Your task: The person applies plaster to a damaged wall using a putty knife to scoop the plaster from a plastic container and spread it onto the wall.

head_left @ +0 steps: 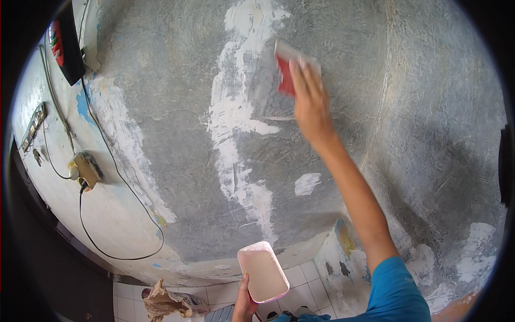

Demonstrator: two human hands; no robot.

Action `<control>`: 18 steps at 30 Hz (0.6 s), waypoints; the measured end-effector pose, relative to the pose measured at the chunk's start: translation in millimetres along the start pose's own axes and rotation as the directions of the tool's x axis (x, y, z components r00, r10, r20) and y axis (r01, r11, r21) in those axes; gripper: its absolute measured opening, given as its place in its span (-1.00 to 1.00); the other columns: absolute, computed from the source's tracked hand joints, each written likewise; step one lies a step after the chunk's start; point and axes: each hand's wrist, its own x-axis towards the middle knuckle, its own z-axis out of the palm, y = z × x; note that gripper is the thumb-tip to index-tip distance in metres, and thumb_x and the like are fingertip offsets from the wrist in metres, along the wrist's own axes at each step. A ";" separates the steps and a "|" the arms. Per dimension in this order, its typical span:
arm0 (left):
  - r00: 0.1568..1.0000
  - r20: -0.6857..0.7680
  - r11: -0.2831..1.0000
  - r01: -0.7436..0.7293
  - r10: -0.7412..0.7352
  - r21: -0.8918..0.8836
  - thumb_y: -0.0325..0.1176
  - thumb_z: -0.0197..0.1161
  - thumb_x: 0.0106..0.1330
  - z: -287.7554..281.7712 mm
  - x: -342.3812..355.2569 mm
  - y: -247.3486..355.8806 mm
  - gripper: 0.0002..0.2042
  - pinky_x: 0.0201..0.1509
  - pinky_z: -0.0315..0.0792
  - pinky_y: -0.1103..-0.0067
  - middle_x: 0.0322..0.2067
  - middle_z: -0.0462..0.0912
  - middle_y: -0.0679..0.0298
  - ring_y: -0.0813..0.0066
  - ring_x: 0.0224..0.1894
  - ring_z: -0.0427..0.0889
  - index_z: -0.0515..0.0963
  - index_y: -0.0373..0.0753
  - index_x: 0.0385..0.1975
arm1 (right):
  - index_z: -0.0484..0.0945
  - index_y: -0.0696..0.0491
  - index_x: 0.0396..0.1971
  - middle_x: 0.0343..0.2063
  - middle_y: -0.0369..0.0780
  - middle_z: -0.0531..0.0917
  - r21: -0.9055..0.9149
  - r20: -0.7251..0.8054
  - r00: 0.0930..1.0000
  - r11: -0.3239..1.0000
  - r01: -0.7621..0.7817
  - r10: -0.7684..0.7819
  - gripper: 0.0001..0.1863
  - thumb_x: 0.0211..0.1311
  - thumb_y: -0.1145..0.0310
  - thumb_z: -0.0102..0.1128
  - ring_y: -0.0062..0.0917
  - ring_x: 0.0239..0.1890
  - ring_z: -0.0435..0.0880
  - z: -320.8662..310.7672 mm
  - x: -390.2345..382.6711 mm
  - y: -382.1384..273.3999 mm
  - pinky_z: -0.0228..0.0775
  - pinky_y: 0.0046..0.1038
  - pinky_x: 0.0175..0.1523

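Note:
My right hand (312, 107) is raised against the grey wall (177, 123), its fingers wrapped over a red scraper (286, 78) with a pale, wide edge. Motion blurs the hand and tool slightly. Just left of the scraper, a rough white strip of putty (228, 107) runs down the wall. Low in the view, my left hand (244, 303) grips the side of a pale pink rectangular tub (256, 248). White residue coats the tub's rim; how much lies inside I cannot tell.
On the left wall hang a black and red device (65, 51), a socket box (85, 170) with plugs, and a looping black cable (119, 170). A torn brown paper bag (161, 302) stands on the tiled floor (221, 293). Another white patch (307, 184) marks the wall.

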 end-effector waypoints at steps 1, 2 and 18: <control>1.000 0.001 1.000 0.006 -0.006 -0.002 0.10 0.00 0.57 2.8 0.6 -0.3 -0.35 0.41 0.35 0.30 0.33 0.44 0.08 0.21 0.35 0.45 0.24 -0.32 0.42 | 0.26 0.13 0.45 0.40 0.02 0.38 -0.004 0.005 1.000 1.000 0.001 -0.001 -0.38 0.38 0.61 0.01 -0.10 0.47 0.31 4.0 8.8 5.7 0.25 -0.08 0.48; 1.000 0.021 1.000 0.001 -0.001 0.008 0.10 0.01 0.56 5.8 1.7 -0.7 -0.34 0.41 0.35 0.29 0.34 0.43 0.08 0.20 0.35 0.45 0.23 -0.32 0.42 | 0.25 0.13 0.45 0.38 0.01 0.40 -0.056 0.036 0.999 0.998 0.014 -0.012 -0.37 0.37 0.61 0.02 -0.10 0.45 0.32 7.7 15.5 8.8 0.26 -0.07 0.47; 0.999 0.019 1.000 -0.028 0.028 -0.006 0.09 0.01 0.56 4.6 -2.4 2.3 -0.35 0.39 0.37 0.30 0.33 0.44 0.07 0.21 0.34 0.46 0.24 -0.32 0.42 | 0.26 0.10 0.46 0.40 0.01 0.38 0.028 0.061 0.996 0.997 -0.068 0.066 -0.41 0.43 0.57 -0.07 -0.09 0.48 0.29 8.8 12.4 3.7 0.14 -0.07 0.53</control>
